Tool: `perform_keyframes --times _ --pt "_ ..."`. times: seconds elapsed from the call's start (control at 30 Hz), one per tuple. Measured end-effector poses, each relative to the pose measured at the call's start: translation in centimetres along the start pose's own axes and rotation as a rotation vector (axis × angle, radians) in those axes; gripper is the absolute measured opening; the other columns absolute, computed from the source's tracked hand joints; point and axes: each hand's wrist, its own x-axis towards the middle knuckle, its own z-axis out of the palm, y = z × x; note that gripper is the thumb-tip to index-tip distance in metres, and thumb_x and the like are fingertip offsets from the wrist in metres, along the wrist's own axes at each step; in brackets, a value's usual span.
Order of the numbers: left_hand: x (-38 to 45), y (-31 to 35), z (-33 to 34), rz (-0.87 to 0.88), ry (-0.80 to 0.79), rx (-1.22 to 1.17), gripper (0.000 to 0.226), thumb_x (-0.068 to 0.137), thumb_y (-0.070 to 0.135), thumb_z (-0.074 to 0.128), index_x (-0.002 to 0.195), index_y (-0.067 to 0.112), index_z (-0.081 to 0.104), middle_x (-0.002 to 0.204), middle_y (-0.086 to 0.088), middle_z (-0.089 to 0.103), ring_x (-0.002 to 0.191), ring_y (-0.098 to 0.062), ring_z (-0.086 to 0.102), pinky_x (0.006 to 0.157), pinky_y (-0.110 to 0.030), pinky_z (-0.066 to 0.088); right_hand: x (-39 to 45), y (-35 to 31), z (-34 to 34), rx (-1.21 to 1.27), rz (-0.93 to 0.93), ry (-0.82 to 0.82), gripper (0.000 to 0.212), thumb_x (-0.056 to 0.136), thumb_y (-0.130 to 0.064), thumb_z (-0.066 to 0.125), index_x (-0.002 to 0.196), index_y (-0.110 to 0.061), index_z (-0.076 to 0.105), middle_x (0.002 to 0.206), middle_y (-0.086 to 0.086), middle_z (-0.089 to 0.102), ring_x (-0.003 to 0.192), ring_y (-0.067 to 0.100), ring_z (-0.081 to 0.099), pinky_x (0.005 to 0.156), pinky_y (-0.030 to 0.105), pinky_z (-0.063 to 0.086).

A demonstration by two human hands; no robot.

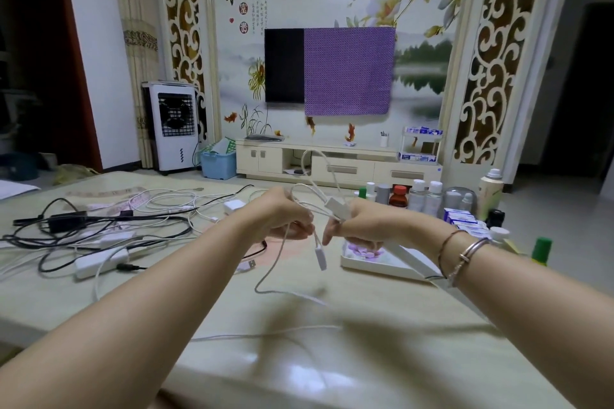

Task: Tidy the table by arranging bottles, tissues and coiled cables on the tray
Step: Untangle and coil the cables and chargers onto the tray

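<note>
Closest to us, at the near edge of the glossy pale green table (382,359), a slack stretch of the thin white cable (265,289) trails across the top and then climbs to our hands. Our left hand (285,219) has its grip curled round the cable, with a small white plug (320,257) dangling just under it. Our right hand (358,226) is also closed on the same cable, pinching the part with a white rectangular adapter block (337,207) sitting on top of the fingers, and a loop of cable stands up above both hands. Two bracelets sit on our right wrist.

Just past the right hand there's the white rectangular tray with a purple flower print (382,262), toward the right edge of the table. Over at the left side lies a tangled pile of black and white cables (99,226) with a white power strip (99,264) in it.

Farther back, along the far right edge, stands a cluster of small plastic bottles (415,196) with white, red and green caps, next to some blue and white tissue packs (461,219) and one green-capped bottle (541,251) nearer the right edge.
</note>
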Motion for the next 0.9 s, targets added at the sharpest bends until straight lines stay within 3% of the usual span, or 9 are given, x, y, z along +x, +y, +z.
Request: perform_keyframes --times 0.13,0.23,0.4,0.47,0.53,0.63,0.73,0.83,0.9 --pt "0.0 -1.1 -2.2 -0.003 -0.222 -0.048 0.026 0.087 0.016 0.069 0.106 -0.002 0.067 0.097 -0.018 0.073 0.090 -0.021 0.072 0.064 -0.022 0.055 -0.5 0.3 -1.4 0.041 -0.013 0.047 0.027 0.100 -0.027 0.046 0.094 -0.020 0.071 0.043 -0.006 0.033 0.037 0.011 0.029 0.042 0.022 0.026" --pt "-0.1 -2.0 -3.3 0.015 -0.335 -0.117 0.037 0.090 0.032 0.063 0.104 -0.001 0.069 0.101 -0.019 0.071 0.096 -0.021 0.070 0.066 -0.024 0.055 -1.0 0.8 -2.4 0.135 -0.070 0.049 0.025 0.100 -0.028 0.047 0.101 -0.019 0.071 0.053 -0.002 0.031 0.044 0.012 0.028 0.045 0.023 0.023" --pt "0.0 -2.7 -3.7 0.020 -0.138 -0.249 0.033 0.097 0.031 0.052 0.079 0.007 0.066 0.088 -0.014 0.072 0.082 -0.017 0.072 0.057 -0.022 0.054 -1.8 1.4 -4.3 0.205 -0.111 0.059 0.026 0.101 -0.027 0.046 0.106 -0.020 0.071 0.050 -0.001 0.034 0.044 0.011 0.041 0.041 0.019 0.031" --pt "0.0 -2.7 -3.4 0.000 -0.029 -0.401 0.036 0.099 0.027 0.048 0.074 0.006 0.061 0.080 -0.015 0.072 0.076 -0.021 0.073 0.054 -0.025 0.056 -2.0 1.4 -4.7 0.218 -0.097 0.044 0.027 0.101 -0.028 0.044 0.107 -0.021 0.069 0.047 -0.001 0.034 0.063 0.016 0.067 0.043 0.017 0.039" --pt "0.1 -2.5 -2.7 0.014 0.019 -0.486 0.040 0.101 0.026 0.045 0.071 0.005 0.060 0.083 -0.016 0.070 0.076 -0.024 0.073 0.057 -0.033 0.059 -2.1 1.3 -4.4 0.238 -0.086 0.019 0.028 0.103 -0.025 0.041 0.109 -0.021 0.068 0.046 0.000 0.034 0.081 0.024 0.073 0.047 0.016 0.045" --pt "-0.1 -1.9 -1.0 0.048 -0.010 -0.479 0.041 0.100 0.027 0.046 0.069 0.005 0.058 0.099 -0.016 0.065 0.093 -0.030 0.070 0.067 -0.042 0.060 -1.4 1.2 -3.2 0.252 -0.059 0.050 0.027 0.103 -0.017 0.039 0.113 -0.020 0.065 0.050 0.000 0.050 0.066 0.023 0.072 0.050 0.022 0.051" --pt "-0.4 -0.9 0.0 0.106 -0.065 -0.414 0.041 0.100 0.029 0.047 0.066 0.007 0.056 0.101 -0.011 0.060 0.099 -0.029 0.067 0.067 -0.040 0.059 -0.6 1.0 -2.2 0.168 -0.061 0.156 0.017 0.099 -0.016 0.049 0.114 -0.019 0.054 0.066 0.001 0.055 0.046 0.012 0.050 0.045 0.023 0.042" --pt "-0.6 -0.1 0.4 0.156 -0.101 -0.431 0.044 0.101 0.028 0.046 0.063 0.008 0.057 0.097 -0.009 0.065 0.094 -0.028 0.071 0.063 -0.036 0.058 -0.1 0.9 -1.4 0.115 -0.062 0.138 0.032 0.093 -0.022 0.061 0.120 -0.026 0.045 0.075 0.002 0.051 0.049 0.009 0.039 0.043 0.020 0.035" --pt "-0.7 0.3 0.4 0.160 -0.111 -0.459 0.043 0.101 0.028 0.044 0.066 0.007 0.058 0.092 -0.009 0.070 0.091 -0.028 0.072 0.062 -0.035 0.058 0.2 0.9 -0.9 0.078 -0.051 0.137 0.032 0.089 -0.028 0.066 0.116 -0.018 0.052 0.076 0.002 0.051 0.051 0.009 0.039 0.044 0.019 0.035"
